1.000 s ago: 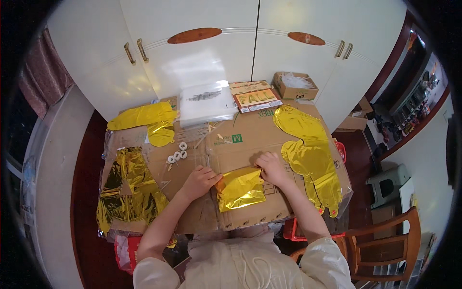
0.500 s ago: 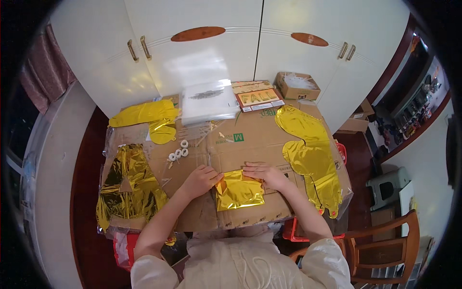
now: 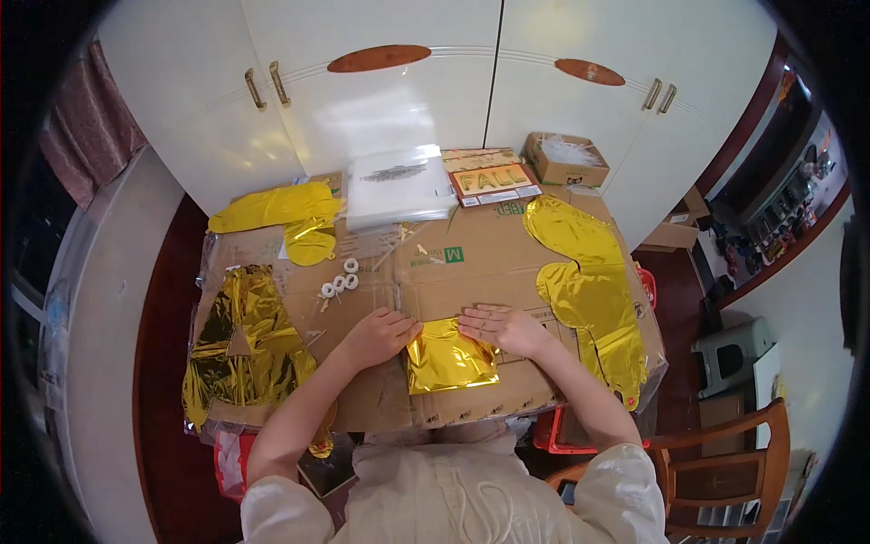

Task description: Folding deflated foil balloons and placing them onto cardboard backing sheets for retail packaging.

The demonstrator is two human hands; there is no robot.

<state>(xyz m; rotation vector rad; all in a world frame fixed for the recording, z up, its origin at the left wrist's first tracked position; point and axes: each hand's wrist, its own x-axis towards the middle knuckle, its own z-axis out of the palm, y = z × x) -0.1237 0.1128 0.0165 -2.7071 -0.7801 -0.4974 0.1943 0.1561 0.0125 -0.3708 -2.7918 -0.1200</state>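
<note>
A folded square of gold foil (image 3: 449, 358) lies flat on the cardboard-covered table (image 3: 471, 263) right in front of me. My left hand (image 3: 381, 331) rests with curled fingers on the cardboard, touching the foil's upper left corner. My right hand (image 3: 501, 326) lies flat, fingers stretched leftward, pressing along the foil's top edge. Neither hand grips anything.
Large flat gold foil balloons lie at the right (image 3: 589, 290), at the far left (image 3: 272, 207) and crumpled at the left edge (image 3: 245, 349). Small white tape rolls (image 3: 340, 283), a stack of clear plastic bags (image 3: 399, 186), a printed packet (image 3: 494, 181) and an open box (image 3: 566, 159) sit beyond. A wooden chair (image 3: 725, 462) stands at right.
The foil piece went from loosely bunched to folded flat. My right hand slid from its upper right corner leftward along the top edge; my left hand stayed at the left corner.
</note>
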